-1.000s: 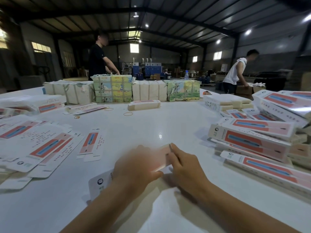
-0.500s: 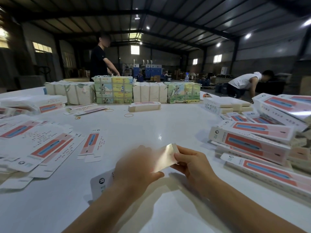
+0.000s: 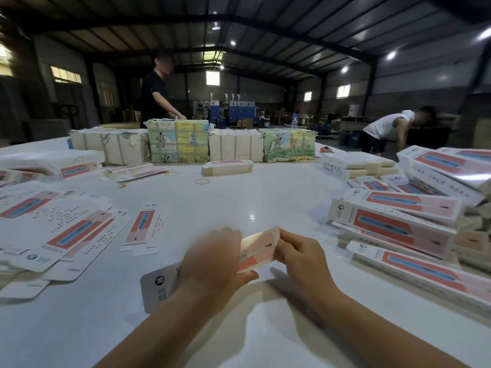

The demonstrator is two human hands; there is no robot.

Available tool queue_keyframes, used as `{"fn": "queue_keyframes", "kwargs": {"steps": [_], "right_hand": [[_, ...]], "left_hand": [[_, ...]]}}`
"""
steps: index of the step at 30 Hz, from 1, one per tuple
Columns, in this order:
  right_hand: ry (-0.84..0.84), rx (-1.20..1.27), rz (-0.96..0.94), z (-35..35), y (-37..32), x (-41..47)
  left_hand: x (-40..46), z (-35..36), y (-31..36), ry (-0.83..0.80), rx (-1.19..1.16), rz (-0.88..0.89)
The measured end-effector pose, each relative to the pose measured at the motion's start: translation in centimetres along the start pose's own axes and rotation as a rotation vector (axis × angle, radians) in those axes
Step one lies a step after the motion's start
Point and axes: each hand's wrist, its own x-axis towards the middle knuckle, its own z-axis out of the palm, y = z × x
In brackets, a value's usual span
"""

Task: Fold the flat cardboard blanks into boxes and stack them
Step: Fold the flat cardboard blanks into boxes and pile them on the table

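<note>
Cardboard printed in coral red and blue makes up the blank (image 3: pixel 255 251) held just above the white table (image 3: pixel 265 197), low in the middle of the view. The left hand (image 3: pixel 212 264) wraps around its middle; the right hand (image 3: pixel 300 251) pinches its far end. Flat blanks (image 3: pixel 66 229) lie spread at the left, folded boxes (image 3: pixel 393 224) pile up at the right. Their print is too small to read, apart from a round dark logo.

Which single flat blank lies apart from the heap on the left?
Start at the spread heap of flat white-and-red cardboard blanks on the left of the white table. Just right of it lies one narrow flat blank, alone, overlapping none, pointing away from you.
</note>
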Motion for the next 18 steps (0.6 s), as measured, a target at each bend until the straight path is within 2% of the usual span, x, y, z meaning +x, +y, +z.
{"fn": "queue_keyframes", "kwargs": {"steps": [2, 4, 6, 10, 13, 15, 17, 18], "right_hand": [[0.069, -0.167, -0.128, 0.2, 0.2, -0.3], [0.080, -0.232, -0.209, 0.4, 0.2, -0.6], [0.046, -0.266, -0.251, 0.6, 0.0, -0.9], [0.007, -0.312, -0.284, 0.8, -0.3, -1.4], [-0.141, -0.202, -0.187, 0.9, -0.6, -1.5], [-0.278, -0.181, -0.092, 1.0, -0.6, -1.3], [-0.355, -0.268, -0.098, 1.1, -0.6, -1.0], [-0.352, -0.381, -0.178, 1.0, -0.6, -0.9]], "left_hand": [[0.0, 0.1, 0.2, -0.010, -0.010, -0.028], [0.0, -0.2, 0.4, -0.057, -0.028, -0.060], [0.0, -0.2, 0.4, -0.089, -0.065, -0.119], [-0.1, -0.7, 0.2, -0.107, -0.070, -0.107], [0.0, -0.1, -0.3, 0.027, -0.047, -0.035], [0.1, 0.0, -1.1, 0.015, -0.038, -0.051], [0.1, 0.0, -1.6, -0.033, -0.089, -0.096], [0.1, 0.1, -1.8, -0.044, -0.121, -0.113]]}}
